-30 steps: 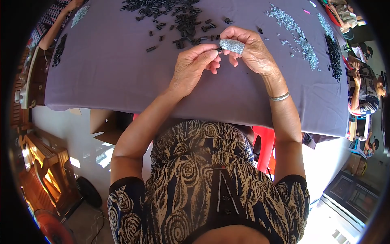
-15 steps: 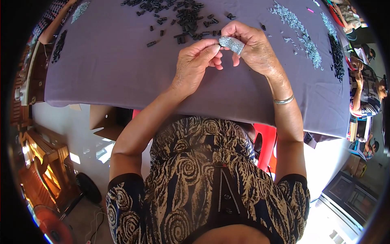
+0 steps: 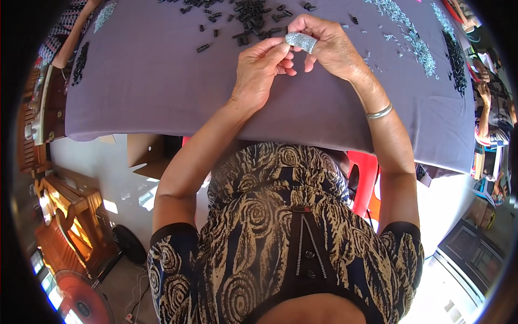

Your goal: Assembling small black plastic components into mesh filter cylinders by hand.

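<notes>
Above the table, my left hand [image 3: 256,78] and my right hand [image 3: 335,49] meet fingertip to fingertip. A grey knitted finger sleeve [image 3: 301,41] covers the thumb of my right hand. The left thumb and forefinger are pinched together right against the sleeve's tip. Whatever sits between the fingertips is too small and too covered to make out. Just beyond my hands lies a loose pile of small black cylindrical parts [image 3: 251,20], and a single black part [image 3: 202,48] rests to the left of it.
A purple-grey cloth [image 3: 156,81] covers the table. Small silvery metal pieces [image 3: 415,46] are strewn at right, beside a dark heap [image 3: 455,62]. Another dark heap [image 3: 80,63] and a silvery heap [image 3: 104,18] lie at left. Another person's arm [image 3: 73,40] reaches in at far left.
The view has shifted slightly, so table and hands sit a little higher in the picture. My hands keep the same fingertip-to-fingertip hold.
</notes>
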